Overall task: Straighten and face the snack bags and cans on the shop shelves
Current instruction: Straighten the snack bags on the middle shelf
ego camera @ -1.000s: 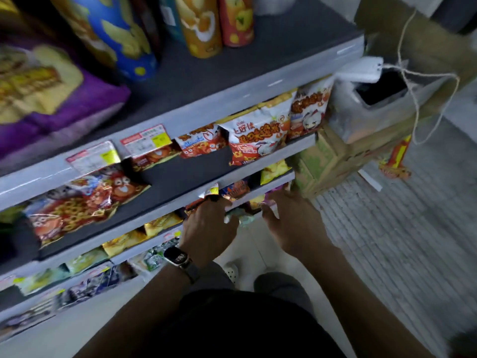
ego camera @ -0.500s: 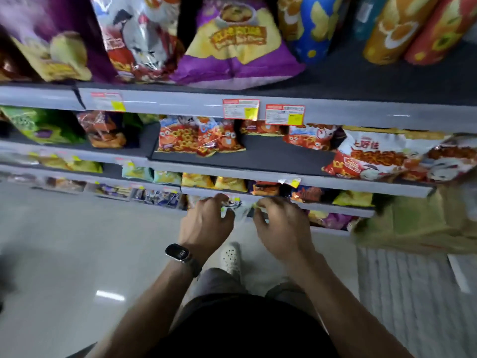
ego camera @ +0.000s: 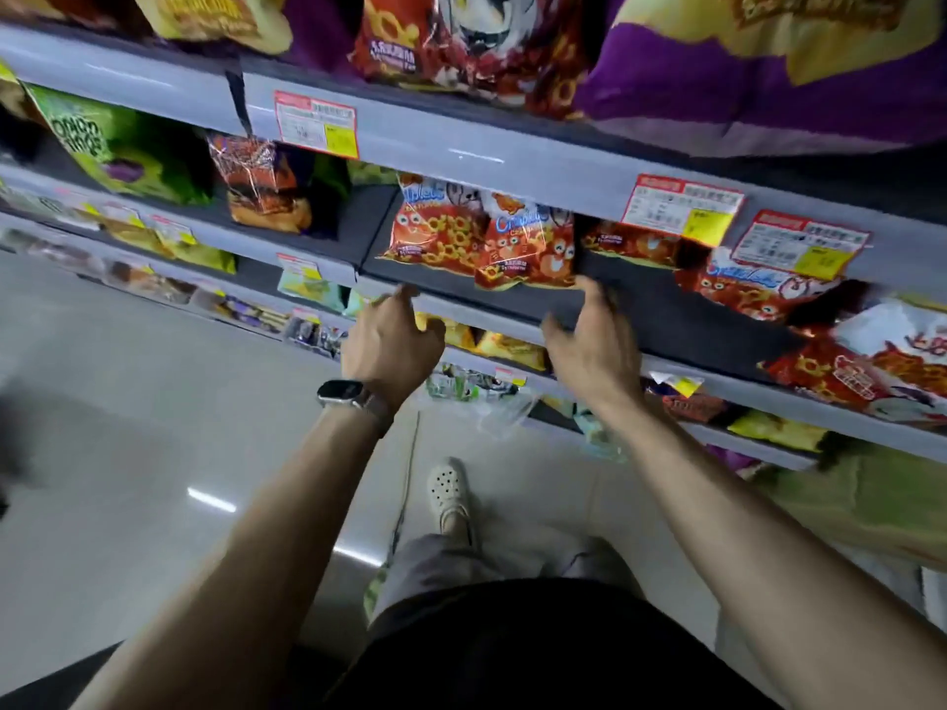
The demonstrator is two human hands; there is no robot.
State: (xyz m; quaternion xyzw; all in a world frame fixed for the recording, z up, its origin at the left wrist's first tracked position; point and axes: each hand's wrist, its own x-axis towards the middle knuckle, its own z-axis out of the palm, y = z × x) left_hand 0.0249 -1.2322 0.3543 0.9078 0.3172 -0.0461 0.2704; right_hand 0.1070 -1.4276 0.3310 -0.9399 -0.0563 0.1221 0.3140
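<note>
Both hands empty: left hand loosely curled, right hand with fingers spread, just below the two orange snack bags at frame centre. Light, crinkly, likely slippery; pinch the top corners.

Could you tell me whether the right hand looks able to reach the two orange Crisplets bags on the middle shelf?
Probably yes: the right hand is open at the shelf edge just below the Crisplets bags, with nothing between.

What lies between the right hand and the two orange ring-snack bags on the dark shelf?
Only bare dark shelf separates the right hand from the orange bags, in the head view.
</note>
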